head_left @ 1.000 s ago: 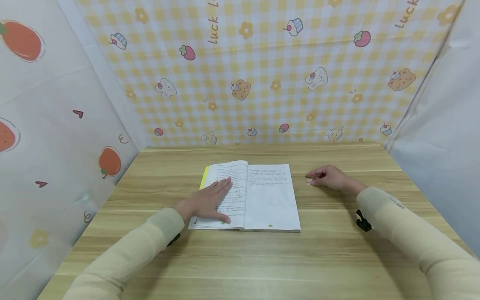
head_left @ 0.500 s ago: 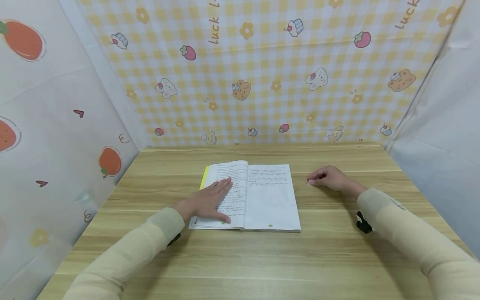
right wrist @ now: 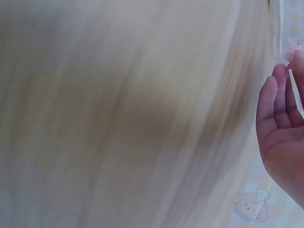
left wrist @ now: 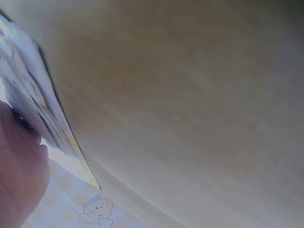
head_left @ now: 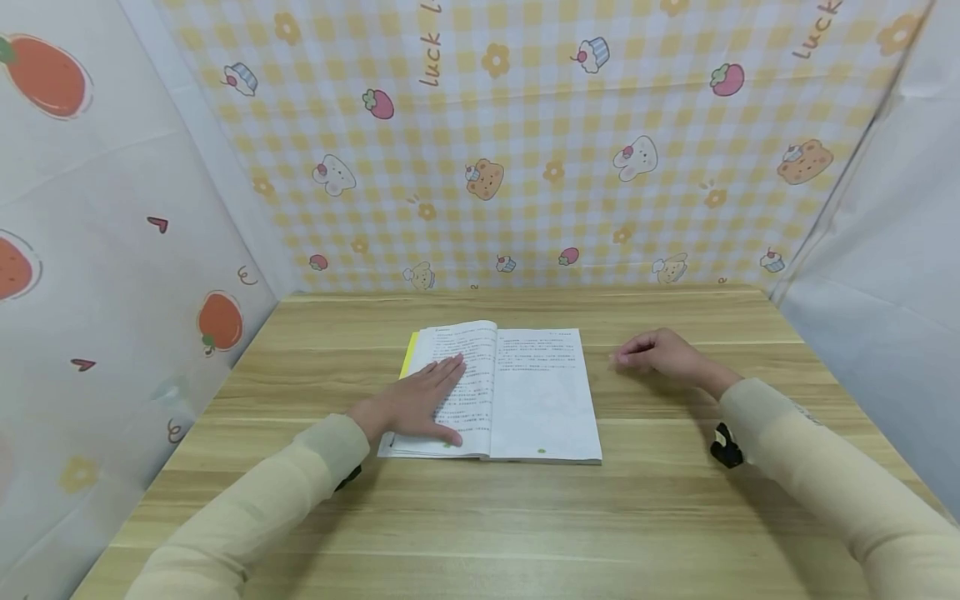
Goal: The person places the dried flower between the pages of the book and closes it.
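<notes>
An open book (head_left: 543,408) with printed pages lies on the wooden table, a yellow edge showing at its left side. My left hand (head_left: 416,404) rests flat on the left page, fingers straight and thumb spread toward the lower edge. In the left wrist view, the page edges (left wrist: 35,90) appear beside part of that hand. Right of the book, my right hand (head_left: 666,357) is close over the table and pinches a small pale pink piece (right wrist: 291,49) between thumb and fingertips. Most of the piece is hidden in the head view, and I cannot tell its kind.
The wooden table (head_left: 480,533) reaches back to a yellow checked cloth (head_left: 555,217) with cartoon prints. White cloth walls stand at the left (head_left: 127,292) and right (head_left: 885,283) sides. A black strap piece (head_left: 726,447) shows under the right sleeve.
My right hand has turned slightly, and the pink piece at its fingertips shows less in the head view. The left hand and the book have stayed put.
</notes>
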`<move>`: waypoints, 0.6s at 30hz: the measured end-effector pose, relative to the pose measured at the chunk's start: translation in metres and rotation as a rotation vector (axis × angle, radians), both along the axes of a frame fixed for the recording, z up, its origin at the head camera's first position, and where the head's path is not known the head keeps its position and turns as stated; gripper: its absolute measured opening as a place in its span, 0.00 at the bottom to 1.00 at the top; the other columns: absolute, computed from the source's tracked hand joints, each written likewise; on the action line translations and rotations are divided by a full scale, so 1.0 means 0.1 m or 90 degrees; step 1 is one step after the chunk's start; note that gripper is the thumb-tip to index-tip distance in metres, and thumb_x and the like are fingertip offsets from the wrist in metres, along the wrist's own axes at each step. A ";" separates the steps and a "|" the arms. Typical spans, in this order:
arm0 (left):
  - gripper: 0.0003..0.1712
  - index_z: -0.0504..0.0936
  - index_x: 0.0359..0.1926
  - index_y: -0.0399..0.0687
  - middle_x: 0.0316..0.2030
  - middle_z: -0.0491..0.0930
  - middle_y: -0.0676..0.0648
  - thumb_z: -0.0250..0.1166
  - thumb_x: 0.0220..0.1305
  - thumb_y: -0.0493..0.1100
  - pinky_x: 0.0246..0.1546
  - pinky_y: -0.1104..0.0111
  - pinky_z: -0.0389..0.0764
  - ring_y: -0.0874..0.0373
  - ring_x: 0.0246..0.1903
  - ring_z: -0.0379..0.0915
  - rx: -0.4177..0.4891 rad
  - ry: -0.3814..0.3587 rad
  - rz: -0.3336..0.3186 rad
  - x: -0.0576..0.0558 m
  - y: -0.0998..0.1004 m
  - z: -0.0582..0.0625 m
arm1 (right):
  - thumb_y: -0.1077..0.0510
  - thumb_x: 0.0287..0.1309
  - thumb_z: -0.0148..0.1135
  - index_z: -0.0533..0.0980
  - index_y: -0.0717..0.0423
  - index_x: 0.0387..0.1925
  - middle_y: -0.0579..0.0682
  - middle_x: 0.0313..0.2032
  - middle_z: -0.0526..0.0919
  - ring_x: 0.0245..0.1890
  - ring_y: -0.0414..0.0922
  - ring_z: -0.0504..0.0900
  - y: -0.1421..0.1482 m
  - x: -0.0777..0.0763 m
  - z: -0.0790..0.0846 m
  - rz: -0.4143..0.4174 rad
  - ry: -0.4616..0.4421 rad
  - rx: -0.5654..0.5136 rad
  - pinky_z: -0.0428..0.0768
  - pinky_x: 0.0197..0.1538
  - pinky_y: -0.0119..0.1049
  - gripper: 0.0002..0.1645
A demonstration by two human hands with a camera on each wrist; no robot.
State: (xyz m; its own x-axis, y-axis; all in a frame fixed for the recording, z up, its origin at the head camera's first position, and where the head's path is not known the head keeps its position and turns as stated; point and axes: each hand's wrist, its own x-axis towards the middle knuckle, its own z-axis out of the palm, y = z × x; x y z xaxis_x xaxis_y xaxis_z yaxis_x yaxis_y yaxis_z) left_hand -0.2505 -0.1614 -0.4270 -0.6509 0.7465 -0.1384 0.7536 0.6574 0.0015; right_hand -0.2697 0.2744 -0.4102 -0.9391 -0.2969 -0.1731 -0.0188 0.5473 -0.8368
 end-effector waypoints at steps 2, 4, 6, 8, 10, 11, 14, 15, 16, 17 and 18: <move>0.67 0.32 0.67 0.42 0.67 0.29 0.45 0.38 0.39 0.83 0.62 0.61 0.38 0.54 0.65 0.26 0.001 0.003 -0.001 0.00 0.00 0.01 | 0.50 0.49 0.63 0.78 0.58 0.40 0.50 0.43 0.80 0.42 0.46 0.78 -0.05 0.00 0.02 -0.002 -0.023 -0.037 0.77 0.41 0.38 0.18; 0.67 0.33 0.67 0.41 0.67 0.29 0.44 0.38 0.39 0.83 0.62 0.61 0.39 0.53 0.65 0.27 0.000 0.008 -0.001 0.00 0.00 0.01 | 0.51 0.48 0.63 0.77 0.60 0.41 0.51 0.45 0.79 0.43 0.47 0.77 -0.12 0.01 0.06 -0.005 -0.047 -0.077 0.76 0.43 0.38 0.20; 0.67 0.33 0.67 0.42 0.67 0.29 0.45 0.39 0.39 0.83 0.62 0.61 0.39 0.54 0.65 0.27 0.001 0.008 -0.001 0.00 0.01 0.02 | 0.53 0.48 0.64 0.75 0.63 0.42 0.55 0.47 0.77 0.45 0.48 0.77 -0.20 0.02 0.08 0.001 -0.069 -0.120 0.75 0.45 0.39 0.22; 0.67 0.33 0.67 0.42 0.67 0.29 0.45 0.39 0.38 0.83 0.62 0.61 0.38 0.54 0.65 0.26 0.000 0.007 0.000 0.01 0.01 0.02 | 0.55 0.48 0.64 0.74 0.67 0.43 0.58 0.47 0.77 0.45 0.51 0.76 -0.29 0.03 0.11 0.009 -0.091 -0.155 0.75 0.46 0.41 0.22; 0.67 0.33 0.67 0.42 0.67 0.29 0.45 0.39 0.39 0.83 0.62 0.61 0.38 0.54 0.65 0.26 0.001 0.005 -0.001 0.01 0.01 0.03 | 0.56 0.49 0.63 0.74 0.68 0.43 0.59 0.46 0.77 0.44 0.52 0.77 -0.37 0.04 0.12 0.021 -0.106 -0.174 0.75 0.45 0.43 0.22; 0.67 0.33 0.67 0.42 0.67 0.29 0.45 0.39 0.39 0.83 0.62 0.61 0.38 0.54 0.65 0.26 0.001 0.004 -0.001 0.01 0.01 0.03 | 0.57 0.49 0.63 0.74 0.69 0.43 0.60 0.45 0.77 0.44 0.53 0.77 -0.41 0.04 0.13 0.025 -0.114 -0.191 0.74 0.46 0.44 0.22; 0.67 0.33 0.67 0.42 0.67 0.29 0.45 0.39 0.38 0.83 0.62 0.61 0.38 0.53 0.65 0.27 0.002 0.004 -0.002 0.02 0.01 0.03 | 0.58 0.50 0.62 0.74 0.69 0.42 0.59 0.43 0.78 0.42 0.52 0.77 -0.53 0.06 0.14 0.043 -0.126 -0.207 0.75 0.45 0.45 0.20; 0.67 0.33 0.67 0.42 0.67 0.29 0.45 0.39 0.38 0.83 0.62 0.61 0.38 0.53 0.65 0.27 0.004 0.003 -0.001 0.02 0.01 0.03 | 0.59 0.50 0.62 0.74 0.69 0.42 0.59 0.43 0.78 0.41 0.52 0.78 -0.57 0.06 0.14 0.044 -0.130 -0.211 0.75 0.45 0.45 0.20; 0.67 0.33 0.67 0.41 0.67 0.30 0.44 0.39 0.38 0.83 0.62 0.60 0.39 0.53 0.65 0.27 0.004 0.004 -0.002 0.02 0.01 0.03 | 0.58 0.49 0.63 0.74 0.68 0.42 0.58 0.42 0.79 0.40 0.51 0.78 -0.62 0.06 0.14 0.043 -0.132 -0.211 0.75 0.44 0.45 0.20; 0.67 0.33 0.67 0.41 0.67 0.30 0.44 0.39 0.38 0.83 0.62 0.60 0.39 0.53 0.65 0.27 0.005 0.004 -0.002 0.02 0.01 0.03 | 0.58 0.48 0.64 0.74 0.67 0.42 0.58 0.41 0.79 0.39 0.50 0.78 -0.66 0.06 0.14 0.042 -0.134 -0.207 0.75 0.44 0.44 0.20; 0.67 0.33 0.67 0.41 0.67 0.30 0.44 0.39 0.39 0.83 0.62 0.60 0.39 0.53 0.65 0.28 0.005 0.005 -0.004 0.02 0.01 0.03 | 0.57 0.48 0.64 0.75 0.66 0.41 0.57 0.40 0.79 0.38 0.49 0.78 -0.70 0.06 0.14 0.042 -0.136 -0.202 0.76 0.43 0.43 0.20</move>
